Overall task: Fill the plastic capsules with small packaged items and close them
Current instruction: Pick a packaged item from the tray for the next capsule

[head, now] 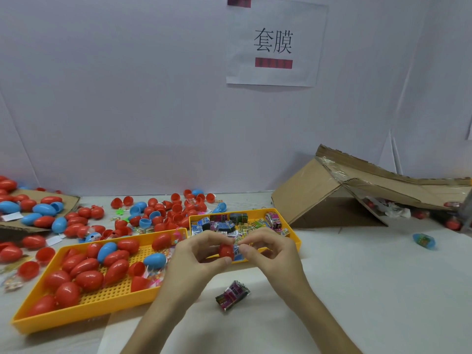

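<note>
My left hand (198,252) grips a red capsule half (226,250) between thumb and fingers, just above the table. My right hand (268,249) pinches a small blue-and-white packet (237,252) against the capsule's open side. A dark packaged item (232,295) with pink print lies on the table below my hands. Behind them a small yellow tray (293,232) holds several packets. A larger yellow tray (115,298) on the left holds several red capsules and a few blue ones (154,260).
Loose red and blue capsules and halves (163,213) lie scattered at the back left, some on flat cardboard (69,198). A collapsed cardboard box (357,192) stands at the right. One blue filled capsule (424,240) lies alone on the right. A white wall with a paper sign closes the back.
</note>
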Available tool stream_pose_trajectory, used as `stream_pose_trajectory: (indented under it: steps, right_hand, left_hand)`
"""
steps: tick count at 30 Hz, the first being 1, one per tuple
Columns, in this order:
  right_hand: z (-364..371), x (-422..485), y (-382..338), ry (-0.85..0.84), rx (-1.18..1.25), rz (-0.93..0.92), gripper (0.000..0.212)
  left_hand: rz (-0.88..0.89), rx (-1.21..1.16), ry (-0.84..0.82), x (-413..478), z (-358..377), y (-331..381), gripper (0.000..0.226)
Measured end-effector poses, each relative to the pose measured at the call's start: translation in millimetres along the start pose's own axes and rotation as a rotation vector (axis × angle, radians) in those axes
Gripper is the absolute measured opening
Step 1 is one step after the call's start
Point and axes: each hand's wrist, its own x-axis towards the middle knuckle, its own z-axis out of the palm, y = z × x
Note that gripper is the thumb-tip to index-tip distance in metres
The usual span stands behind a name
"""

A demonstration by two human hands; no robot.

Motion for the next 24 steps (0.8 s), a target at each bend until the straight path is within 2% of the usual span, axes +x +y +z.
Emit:
stream_pose_trajectory:
  steps: [6, 19, 24]
  right_hand:
    - [0.4, -0.4, 0.4, -0.045, 0.003, 0.022, 0.012]
    - [-2.2, -0.5, -4.3, -0.017, 0.042, 0.045, 0.015]
    - [-1.7, -0.5, -4.9, -0.018, 0.032, 0.05, 0.015]
  left_hand:
    - [0.013, 0.032, -0.004, 1.1, 0.3, -1.3, 0.032]
    - [0.014, 0.031, 0.003, 0.9, 0.7, 0.5, 0.039]
    - [0.009, 0.024, -0.01, 0.1, -0.1, 0.7, 0.033]
